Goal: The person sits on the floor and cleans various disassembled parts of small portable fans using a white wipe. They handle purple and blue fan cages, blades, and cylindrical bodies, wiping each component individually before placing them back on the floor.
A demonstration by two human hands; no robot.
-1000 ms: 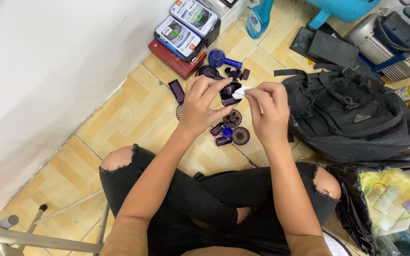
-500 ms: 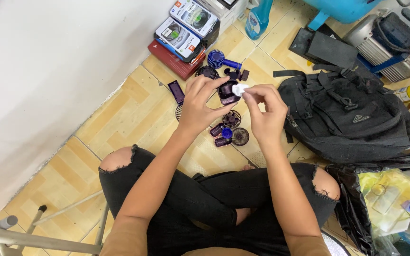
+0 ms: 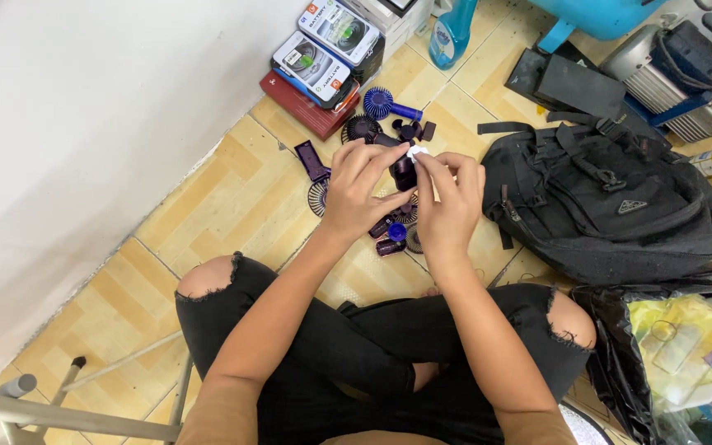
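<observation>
I hold a small dark purple plastic fan body (image 3: 404,171) between both hands, above my crossed legs and over the tiled floor (image 3: 232,198). My left hand (image 3: 358,191) curls its grip around the near side of it, fingers closed on the plastic. My right hand (image 3: 448,196) pinches a small white scrap (image 3: 416,152), a wipe or pad by the look of it, shut tight between thumb and fingertips and pressed against the top of the fan body.

Just beneath my grip, on the floor, lie loose dark purple fan parts (image 3: 395,231): round grilles and short handles. Beyond my grip, a blue handheld fan (image 3: 387,105) lies next to more purple pieces. Further out and to the left sits a stack of printed product boxes (image 3: 323,51) against the white wall. To the right of my grip rests a black fabric backpack (image 3: 611,202). Far beyond stands a blue spray bottle (image 3: 453,33).
</observation>
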